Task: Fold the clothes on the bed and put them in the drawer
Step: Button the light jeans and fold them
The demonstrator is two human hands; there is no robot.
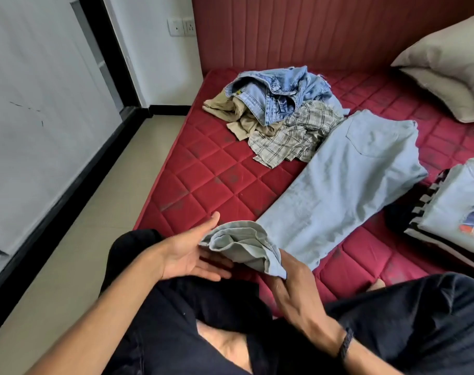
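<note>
Light blue trousers (346,185) lie flat on the red quilted mattress (203,180), waist end far, leg ends near me. My right hand (295,293) pinches the lifted leg hems (244,247) from below. My left hand (192,253) lies palm up beside the hems, fingers straight, its thumb touching the cloth. Behind them sits an unfolded heap: blue denim (279,93), a plaid shirt (292,133) and a khaki garment (238,115). At the right edge lies a stack of folded clothes (452,209) with a printed grey shirt on top.
Two pillows (452,69) lean against the red padded headboard (298,28) at the back right. A tiled floor (95,212) and a white wall with a black skirting run along the left of the mattress. My legs in black trousers (392,320) rest on the mattress edge.
</note>
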